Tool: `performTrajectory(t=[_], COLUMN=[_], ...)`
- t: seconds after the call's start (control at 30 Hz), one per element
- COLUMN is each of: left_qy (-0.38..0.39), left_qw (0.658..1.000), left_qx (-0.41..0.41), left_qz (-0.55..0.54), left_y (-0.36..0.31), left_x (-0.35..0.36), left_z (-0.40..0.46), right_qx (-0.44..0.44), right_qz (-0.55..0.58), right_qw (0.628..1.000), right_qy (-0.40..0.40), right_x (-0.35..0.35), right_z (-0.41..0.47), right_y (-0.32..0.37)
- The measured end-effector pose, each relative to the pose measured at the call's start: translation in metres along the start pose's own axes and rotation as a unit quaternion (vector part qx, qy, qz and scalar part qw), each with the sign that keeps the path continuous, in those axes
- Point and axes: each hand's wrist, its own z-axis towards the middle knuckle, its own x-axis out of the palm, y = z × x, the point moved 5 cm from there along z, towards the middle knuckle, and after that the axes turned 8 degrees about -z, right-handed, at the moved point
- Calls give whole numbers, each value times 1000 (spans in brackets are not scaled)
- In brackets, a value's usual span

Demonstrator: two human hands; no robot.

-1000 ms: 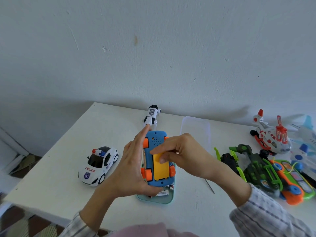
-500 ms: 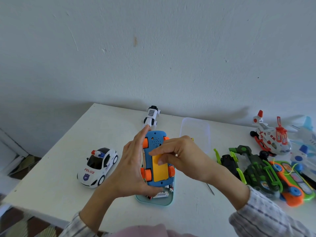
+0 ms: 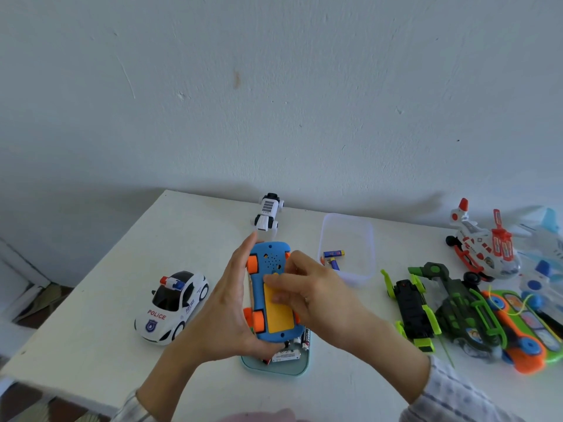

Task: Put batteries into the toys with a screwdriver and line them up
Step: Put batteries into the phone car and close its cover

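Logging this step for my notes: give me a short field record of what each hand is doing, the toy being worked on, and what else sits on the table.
toy in work: blue car, upside down, yellow cover on its underside
left hand: holds the car's side
right hand: fingertips on the yellow cover
under the car: teal tray with batteries
left of it: police car
behind it: white car
clear tub: two small batteries
right side: helicopter, green toys

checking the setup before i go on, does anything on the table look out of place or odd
Little stands out. The blue toy car is upside down, wheels up, but the left hand grips it while the right hand presses its yellow battery cover. The toys on the right lie in a loose jumble, not lined up.
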Motion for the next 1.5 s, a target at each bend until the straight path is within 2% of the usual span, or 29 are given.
performTrajectory(t=[0.1, 0.23, 0.27, 0.33, 0.37, 0.4, 0.47, 0.53, 0.6, 0.67, 0.83, 1.0, 1.07, 1.13, 1.2, 1.27, 1.3, 1.37, 1.5], left_qy=[-2, 4, 6, 7, 5, 3, 2, -1, -6, -6, 8, 16, 24, 59, 60, -12, -25, -17, -5], left_qw=[1000, 1000, 999, 998, 998, 997, 996, 996, 995, 994, 994, 996, 996, 986, 956, 894, 878, 878, 850], left_qx=[-3, 4, 4, 5, 9, 14, 19, 21, 20, 22, 30, 17, -10, -57, -118, -219, -248, -287, -392], left_qz=[-19, -28, -36, -59, -67, -74, -82, -89, -101, -104, -109, -91, -90, -142, -260, -391, -408, -382, -353], left_y=[1, 0, -1, -3, -4, -6, -6, -2, 2, 3, 5, 19, 27, 35, 44, 60, 61, 59, 75], left_x=[0, -1, -1, -2, -2, -2, -2, -3, -6, -8, -17, -32, -39, -46, -53, -66, -74, -85, -101], left_z=[0, 4, 5, 10, 11, 13, 15, 14, 12, 12, 14, 14, 14, 16, 20, 24, 26, 30, 31], right_qx=[-61, -71, -43, 71, 131, 168, 196, 236, 288, 312, 316, 301, 300, 293, 269, 237, 217, 161, 66], right_qz=[-120, -147, -116, 57, 155, 206, 196, 230, 350, 451, 472, 445, 425, 390, 327, 259, 223, 162, 101], right_qw=[989, 983, 989, 994, 978, 962, 958, 944, 891, 835, 823, 843, 853, 871, 902, 932, 946, 970, 991], right_qy=[-56, -83, -74, -59, -48, -55, -68, -33, 26, 47, -10, -37, -48, -66, -86, -94, -94, -79, -53], right_x=[0, 6, 4, -3, -4, -6, -6, 2, 16, 25, 32, 33, 33, 32, 27, 25, 25, 33, 60], right_z=[-4, -10, -10, -7, -7, -6, -5, -2, -1, 2, 12, 26, 33, 40, 49, 58, 63, 74, 90], right_y=[4, 1, -3, -16, -23, -27, -32, -33, -32, -29, -27, -21, -19, -17, -14, -8, -6, -3, 0])
